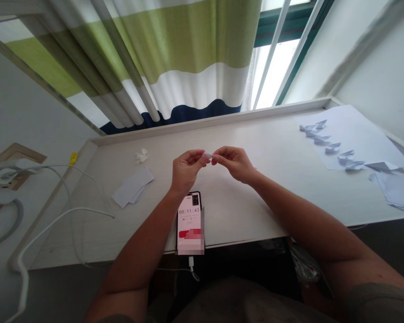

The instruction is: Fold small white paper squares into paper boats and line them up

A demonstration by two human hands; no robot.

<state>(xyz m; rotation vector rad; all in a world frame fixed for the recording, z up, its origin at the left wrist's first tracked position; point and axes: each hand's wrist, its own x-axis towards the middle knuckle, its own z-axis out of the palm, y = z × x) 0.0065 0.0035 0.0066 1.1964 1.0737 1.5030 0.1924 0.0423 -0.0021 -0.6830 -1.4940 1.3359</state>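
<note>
Between my two hands, above the middle of the white desk, is a small folded piece of paper (208,155). My left hand (186,168) pinches its left end between thumb and fingers. At the other end, the fingertips of my right hand (234,162) grip it. Most of the paper is covered by my fingers, so its folded shape is hard to make out. Beneath my left wrist lies a phone (190,224) with a running timer on its screen.
Several folded paper pieces (333,147) stand in a row on a large white sheet (360,130) at right, near a paper stack (399,190). Left are loose paper slips (133,186), crumpled tissue (142,156) and white cables (63,215). A raised rim (175,128) edges the desk (272,134).
</note>
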